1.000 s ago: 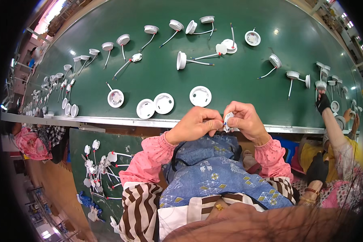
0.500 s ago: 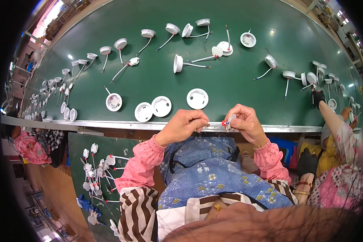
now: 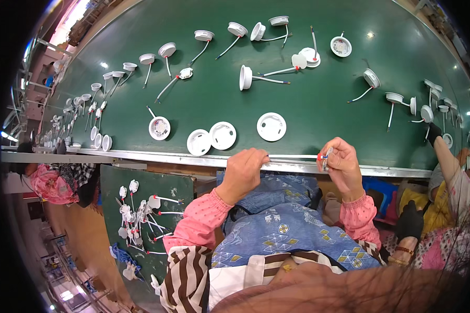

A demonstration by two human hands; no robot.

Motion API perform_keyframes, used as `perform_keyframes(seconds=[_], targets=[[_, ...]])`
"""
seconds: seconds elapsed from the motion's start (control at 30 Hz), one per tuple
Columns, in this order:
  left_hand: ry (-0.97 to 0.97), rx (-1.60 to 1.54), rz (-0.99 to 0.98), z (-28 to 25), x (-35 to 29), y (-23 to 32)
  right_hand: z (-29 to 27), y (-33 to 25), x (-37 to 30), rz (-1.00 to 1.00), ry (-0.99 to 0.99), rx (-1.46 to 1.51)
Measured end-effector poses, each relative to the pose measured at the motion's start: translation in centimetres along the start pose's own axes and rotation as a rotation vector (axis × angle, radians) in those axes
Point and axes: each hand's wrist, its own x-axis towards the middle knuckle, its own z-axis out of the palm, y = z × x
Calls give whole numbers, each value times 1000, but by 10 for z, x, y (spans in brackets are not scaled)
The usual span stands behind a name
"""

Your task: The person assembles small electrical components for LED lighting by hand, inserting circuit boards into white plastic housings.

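Observation:
Above the near edge of the green bench, my left hand is closed on one end of a white cable. The cable runs nearly straight across to my right hand. Between the fingers of that hand is a small white lamp module with a red connector and thin blue wires, partly covered by the fingers. Just beyond my hands lie empty white round lamp housings: a single housing and a touching pair, a left housing and a right housing.
White lamps with cables, such as a lamp, are spread over the green bench. A metal rim edges it. On a lower side table lies a pile of wired modules. A co-worker's gloved hand shows at right.
My hands have moved apart, and the white cable is now stretched between them. The bench and its lamps have shifted rightward in the view. At right, the co-worker's hands remain nearby.

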Motion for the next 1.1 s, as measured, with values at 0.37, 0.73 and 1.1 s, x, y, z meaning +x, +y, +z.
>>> perform_keyframes(seconds=[0.37, 0.73, 1.1], targets=[[-71, -29, -239, -11, 38, -18, -7, -15, 0, -111, 80, -150], [-86, -102, -327, 26, 39, -28, 20, 0, 20, -108, 84, -114], [32, -76, -245, 26, 37, -18, 33, 7, 29, -101, 12, -213]])
